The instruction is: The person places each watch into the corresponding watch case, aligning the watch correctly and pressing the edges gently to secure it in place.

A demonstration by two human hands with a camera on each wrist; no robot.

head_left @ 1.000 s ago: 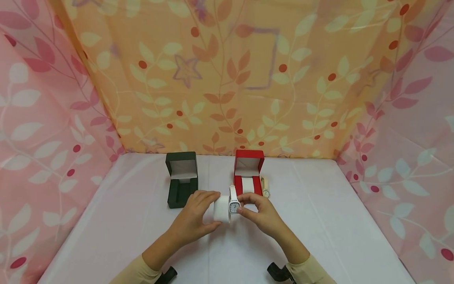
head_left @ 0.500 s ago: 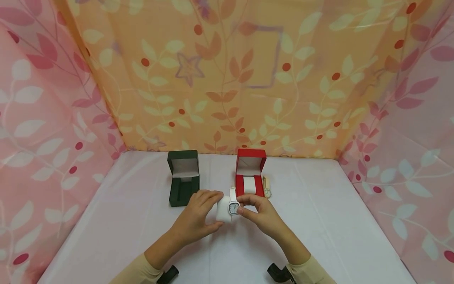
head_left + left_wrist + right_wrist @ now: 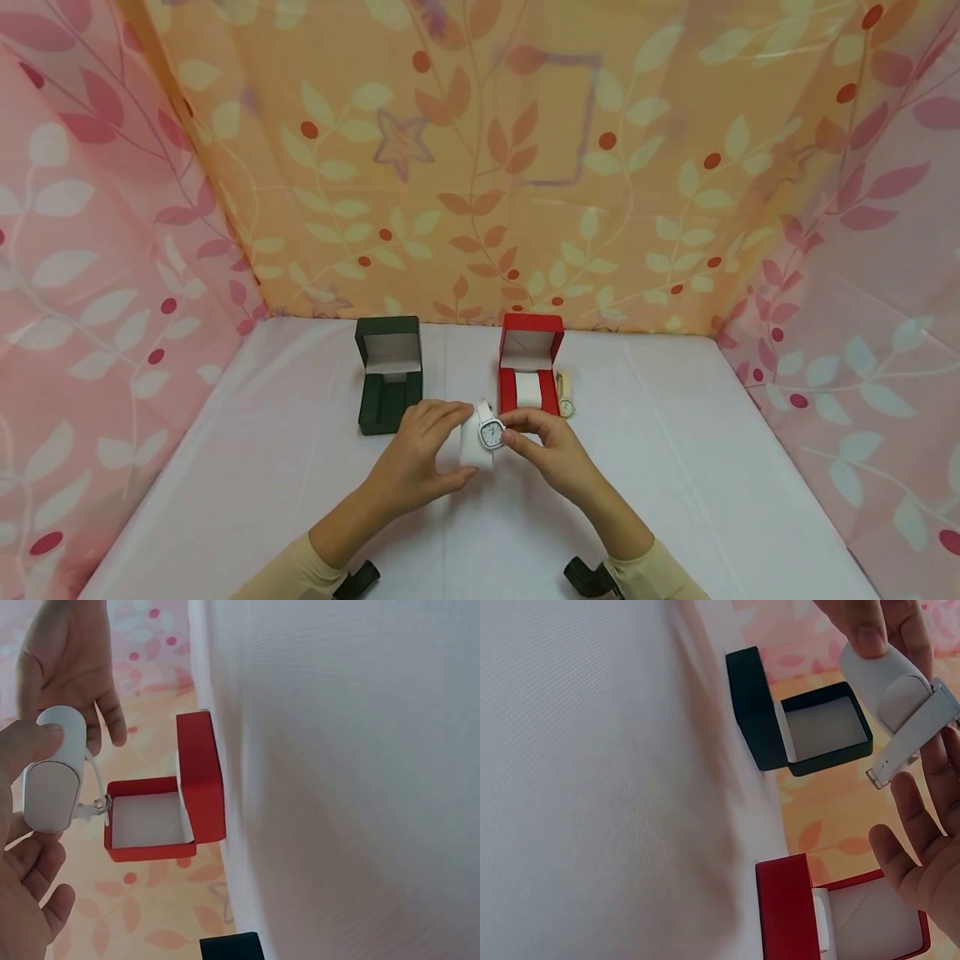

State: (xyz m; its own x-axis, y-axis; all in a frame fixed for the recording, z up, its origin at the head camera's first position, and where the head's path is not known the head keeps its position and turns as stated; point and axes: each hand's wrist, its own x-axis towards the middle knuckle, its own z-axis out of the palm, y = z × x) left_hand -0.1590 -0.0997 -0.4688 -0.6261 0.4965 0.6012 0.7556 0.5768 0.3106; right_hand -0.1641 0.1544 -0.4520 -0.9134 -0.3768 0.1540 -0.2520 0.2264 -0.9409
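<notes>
My left hand (image 3: 420, 454) grips a white watch cushion (image 3: 54, 795) between thumb and fingers, one end of it facing the left wrist camera. At the cushion's right side, a white wristwatch (image 3: 492, 433) with a squarish face is pinched by my right hand (image 3: 555, 446) at the case. Its strap (image 3: 919, 737) hangs unfastened, the buckle at its free end, across the cushion's end in the right wrist view. Both hands are raised in front of the two watch boxes.
An open dark green watch box (image 3: 367, 408) stands at the back left, its slot bare. To its right is an open red watch box (image 3: 533, 322) with a white cushion (image 3: 528, 389) inside. A gold-coloured watch (image 3: 566, 400) lies against the red box's right side.
The white watch has tilted and shifted slightly left, and now overlaps the cushion more. Both hands keep their grips, almost in place.
</notes>
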